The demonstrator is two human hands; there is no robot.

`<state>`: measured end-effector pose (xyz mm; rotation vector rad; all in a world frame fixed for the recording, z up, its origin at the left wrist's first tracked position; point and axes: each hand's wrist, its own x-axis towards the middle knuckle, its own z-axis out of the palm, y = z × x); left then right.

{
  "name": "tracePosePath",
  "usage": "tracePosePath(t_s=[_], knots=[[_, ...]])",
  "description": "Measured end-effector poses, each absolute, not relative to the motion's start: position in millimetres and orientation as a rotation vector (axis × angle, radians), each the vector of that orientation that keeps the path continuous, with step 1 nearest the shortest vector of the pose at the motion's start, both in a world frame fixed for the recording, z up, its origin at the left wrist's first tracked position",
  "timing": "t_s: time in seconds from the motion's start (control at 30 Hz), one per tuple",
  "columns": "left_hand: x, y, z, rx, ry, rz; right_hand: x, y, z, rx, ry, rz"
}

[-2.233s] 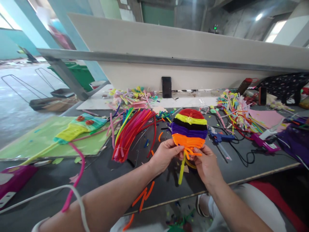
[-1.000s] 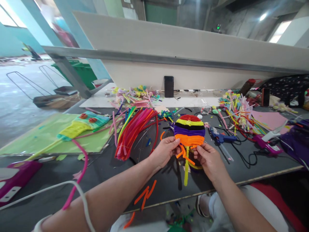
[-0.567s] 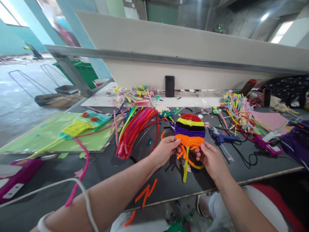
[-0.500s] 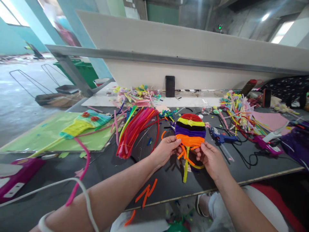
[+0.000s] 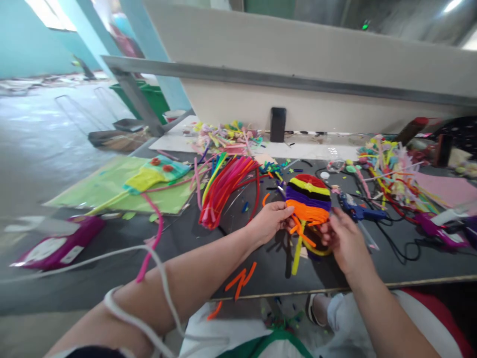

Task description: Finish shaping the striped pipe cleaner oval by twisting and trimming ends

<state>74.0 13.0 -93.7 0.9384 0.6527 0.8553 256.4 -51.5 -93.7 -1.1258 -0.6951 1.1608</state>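
Note:
Between my hands is a round striped pipe-cleaner piece [image 5: 308, 199], banded red, yellow, black, purple and orange, with a yellow stem [image 5: 297, 258] hanging below. My left hand [image 5: 274, 221] pinches its lower left edge at the orange band. On the opposite side my right hand [image 5: 345, 238] has its fingers closed at the lower right edge, slightly blurred. Loose orange ends [image 5: 298, 227] stick out under the orange band. Behind the stem, part of a dark, yellow-edged piece [image 5: 322, 248] shows on the table. Cut orange pieces [image 5: 240, 281] lie near the table's front edge.
A bundle of red and pink pipe cleaners [image 5: 223, 191] lies to the left, beside a green sheet [image 5: 93, 181] bearing a yellow-and-teal piece [image 5: 156, 174]. Rightward are a blue glue gun [image 5: 361, 209] and cables. A phone [image 5: 278, 124] leans at the back. White cord [image 5: 164, 278] crosses my left forearm.
The camera view has shifted, so the table scene sits further right. Both hands keep hold of the striped piece; my right hand has turned slightly at its edge.

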Motion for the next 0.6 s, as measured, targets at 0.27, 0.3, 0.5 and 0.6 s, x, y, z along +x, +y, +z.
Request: tracePosePath(t_s=[0.27,0.3,0.5,0.6], knots=[[72,20,-99,0.871,0.657,0.836,239,-83,-76,-1.066,-1.124,0.479],[73,20,-99,0.868,0.661,0.836,232,-91,-75,-1.104,-1.248,0.450],[73,21,-102,0.862,0.637,0.771,169,-117,-88,-0.929,-2.220,0.370],[72,24,-106,0.872,0.612,0.750,139,-113,-90,-0.714,-2.390,0.387]])
